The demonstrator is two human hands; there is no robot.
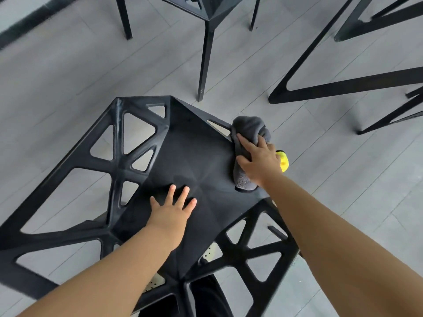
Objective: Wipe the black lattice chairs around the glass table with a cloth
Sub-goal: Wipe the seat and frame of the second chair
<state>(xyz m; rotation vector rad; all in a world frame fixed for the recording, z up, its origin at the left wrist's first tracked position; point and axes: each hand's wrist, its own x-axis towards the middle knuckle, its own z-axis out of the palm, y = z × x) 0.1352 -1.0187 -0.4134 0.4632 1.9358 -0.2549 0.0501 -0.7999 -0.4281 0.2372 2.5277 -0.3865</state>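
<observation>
Fingers [183, 196] of the left hand [170, 216] lie straight and spread, flat on the seat [194, 154] of the near chair [117, 161] — black, glossy, ringed by triangular lattice openings, its near edge cut off. The right hand [261, 162] curls round a bunched grey cloth [248, 131] at the seat's right edge; a yellow bit [283, 162] beside the knuckles is hard to identify. Farther off stands another black chair [207, 10] — only partly in frame.

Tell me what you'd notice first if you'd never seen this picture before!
A big black plastic chair with triangle-shaped holes fills the middle. At its seat's right edge the right hand holds a bunched grey cloth against it, with a bit of bright yellow peeking out beside that hand. The left hand rests flat on the seat.
</observation>
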